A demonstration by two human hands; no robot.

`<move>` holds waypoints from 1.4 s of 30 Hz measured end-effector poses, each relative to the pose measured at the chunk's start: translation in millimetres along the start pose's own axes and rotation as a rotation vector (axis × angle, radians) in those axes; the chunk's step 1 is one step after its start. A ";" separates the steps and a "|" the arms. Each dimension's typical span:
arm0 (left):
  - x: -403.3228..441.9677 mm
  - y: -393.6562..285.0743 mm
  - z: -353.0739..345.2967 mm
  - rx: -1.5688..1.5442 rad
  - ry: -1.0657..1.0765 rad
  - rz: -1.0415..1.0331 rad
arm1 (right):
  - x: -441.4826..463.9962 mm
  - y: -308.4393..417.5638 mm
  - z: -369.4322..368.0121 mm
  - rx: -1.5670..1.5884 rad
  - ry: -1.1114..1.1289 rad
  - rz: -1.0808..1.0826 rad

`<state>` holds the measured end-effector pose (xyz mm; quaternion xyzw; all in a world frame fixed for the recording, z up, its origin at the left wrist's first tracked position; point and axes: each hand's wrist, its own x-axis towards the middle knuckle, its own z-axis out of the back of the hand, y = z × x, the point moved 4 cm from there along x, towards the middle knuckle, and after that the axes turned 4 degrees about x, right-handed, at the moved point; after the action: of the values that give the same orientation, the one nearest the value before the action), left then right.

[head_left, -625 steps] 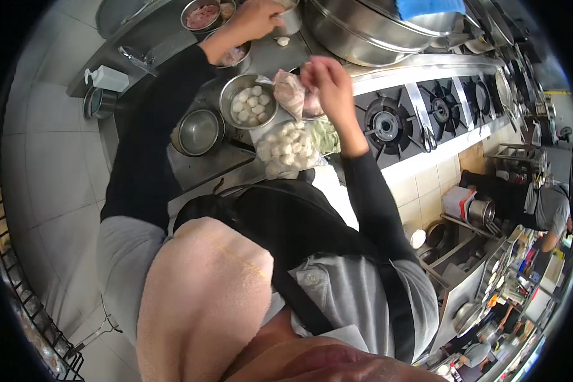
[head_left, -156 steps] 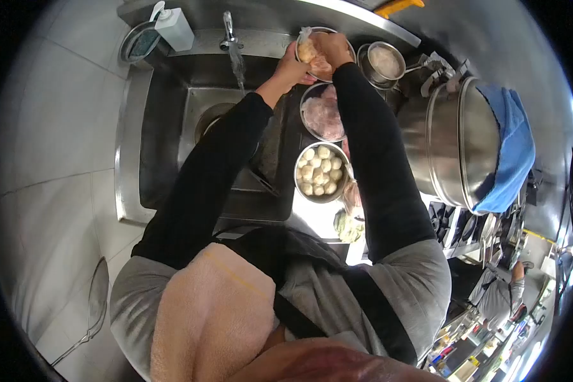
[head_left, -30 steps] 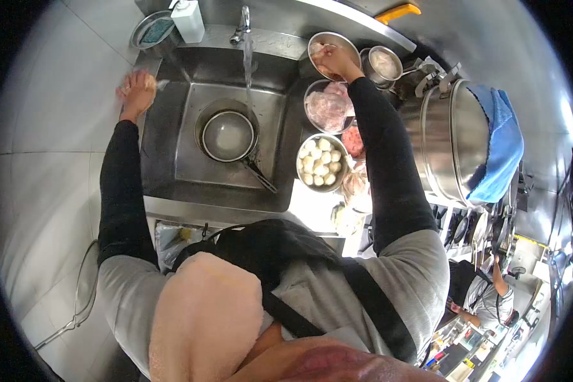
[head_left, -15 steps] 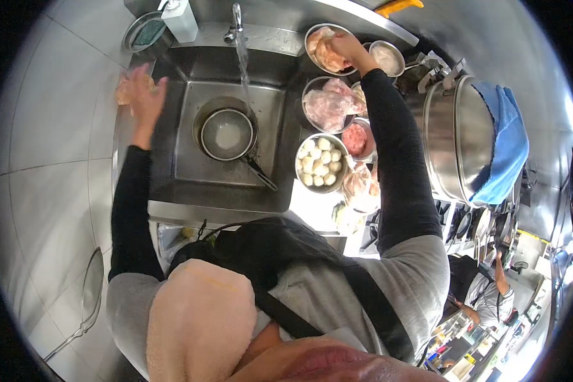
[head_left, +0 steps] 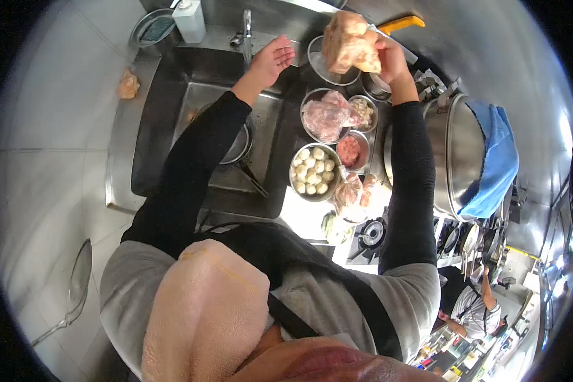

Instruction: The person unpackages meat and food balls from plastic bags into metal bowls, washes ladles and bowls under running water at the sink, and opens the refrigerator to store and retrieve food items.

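Note:
My right hand (head_left: 395,62) grips a bag of orange-pink food (head_left: 349,43), lifted over a metal bowl (head_left: 328,73) at the back. Near the tap, my left hand (head_left: 272,62) is held over the sink with its fingers apart and nothing in it. A small orange-pink bag (head_left: 128,84) lies on the sink's left rim. Beside the sink stand bowls of pale pink meat (head_left: 325,118), red minced meat (head_left: 349,151) and white balls (head_left: 312,170), with bagged meat (head_left: 349,194) in front of them.
Water runs from the tap (head_left: 247,32) into the sink (head_left: 226,191), where a handled pan (head_left: 240,146) sits. A large steel pot (head_left: 452,149) with a blue cloth (head_left: 493,153) stands right. An orange-handled tool (head_left: 402,24) lies at the back. A co-worker (head_left: 474,309) is far right.
My left hand has let go of the small bag at the left rim and moved right, towards the tap. My right hand has lifted the larger bag out of the back bowl.

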<state>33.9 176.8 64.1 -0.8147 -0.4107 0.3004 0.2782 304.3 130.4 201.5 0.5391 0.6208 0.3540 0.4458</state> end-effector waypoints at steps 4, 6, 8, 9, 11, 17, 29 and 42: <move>-45.3 -21.5 -2.3 -0.244 0.353 0.148 | -4.8 -34.9 -65.5 0.251 0.307 -0.308; -49.4 -16.0 19.2 -0.279 0.470 0.137 | 6.0 -79.1 -105.0 0.215 0.311 -0.396; -70.4 -2.3 61.3 -0.136 0.271 0.077 | 6.0 -119.7 -149.1 -0.132 0.215 -0.375; -75.3 -7.2 76.6 -0.057 0.185 0.043 | 22.1 -140.8 -158.7 -0.338 0.257 -0.316; -96.3 -12.3 103.9 -0.089 0.032 -0.021 | 39.6 -162.0 -193.6 -0.337 0.359 -0.355; -97.4 -20.8 159.4 -0.323 -0.064 -0.280 | 65.9 -154.0 -263.2 -0.933 0.223 0.003; -74.6 31.1 52.4 -0.604 0.024 -0.125 | 37.6 -148.9 -171.7 -0.535 -0.211 0.229; -17.0 8.2 -61.2 -0.333 0.068 -0.139 | 16.3 -77.4 -42.3 -0.496 -0.451 0.379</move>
<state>73.7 145.8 103.4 -0.8290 -0.5003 0.1805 0.1731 237.0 135.2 142.4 0.5843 0.2919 0.4422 0.6147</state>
